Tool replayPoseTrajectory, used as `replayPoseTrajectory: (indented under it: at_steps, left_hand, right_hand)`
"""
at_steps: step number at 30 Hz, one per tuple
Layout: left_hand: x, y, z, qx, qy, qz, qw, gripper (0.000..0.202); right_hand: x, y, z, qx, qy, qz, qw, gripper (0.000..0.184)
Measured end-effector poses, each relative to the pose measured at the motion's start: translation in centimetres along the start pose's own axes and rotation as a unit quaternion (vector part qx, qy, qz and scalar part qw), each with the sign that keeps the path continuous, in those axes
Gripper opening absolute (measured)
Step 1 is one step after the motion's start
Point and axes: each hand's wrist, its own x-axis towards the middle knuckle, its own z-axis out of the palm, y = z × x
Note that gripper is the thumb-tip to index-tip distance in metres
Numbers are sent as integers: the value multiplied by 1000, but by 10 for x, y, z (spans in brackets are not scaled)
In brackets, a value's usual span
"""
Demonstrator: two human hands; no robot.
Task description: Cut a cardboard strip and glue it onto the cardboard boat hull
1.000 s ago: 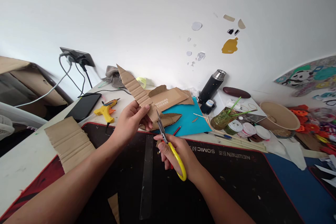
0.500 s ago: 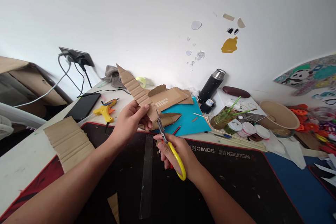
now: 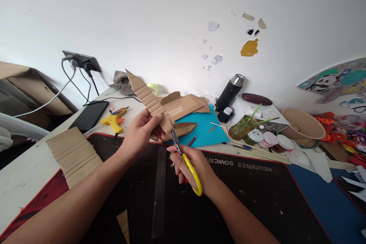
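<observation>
Between the thumb and fingers of my left hand [image 3: 144,126] is a long, pointed strip of ribbed cardboard [image 3: 145,95], its tip up and to the left. My right hand [image 3: 190,164] is closed round yellow-handled scissors [image 3: 194,177]. Their blades reach the lower right end of the strip; I cannot tell how far they are into it. Behind the hands, a leaf-shaped cardboard piece [image 3: 184,129] lies partly on a blue sheet [image 3: 213,131], near a red pencil [image 3: 192,141]. A clear ruler [image 3: 159,198] and a small cardboard scrap [image 3: 123,224] rest on the black desk mat [image 3: 228,202].
To the left are a ridged cardboard sheet [image 3: 73,152], a yellow glue gun [image 3: 114,120] and a black tablet-like slab [image 3: 88,115]. At the back right stand a black flask [image 3: 230,93], a jar of green water with brushes [image 3: 239,129], paint pots [image 3: 270,140] and a beige bowl [image 3: 305,122].
Hardly anything differs. The whole view has shifted very slightly, while both hands, the cardboard strip and the scissors keep the same positions relative to each other.
</observation>
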Motion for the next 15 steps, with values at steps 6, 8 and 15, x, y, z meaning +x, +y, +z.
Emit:
replayPoseTrajectory:
  at_steps: [6, 8, 15]
  left_hand:
    - [0, -1, 0, 2, 2, 4, 1000, 44]
    - [0, -1, 1, 4, -2, 5, 1000, 44]
    - [0, -1, 1, 18, 1, 11, 1000, 45]
  right_hand:
    - [0, -1, 0, 6, 7, 4, 1000, 58]
    - [0, 0, 0, 6, 8, 7, 1000, 56]
    - [0, 0, 1, 10, 21, 7, 1000, 52]
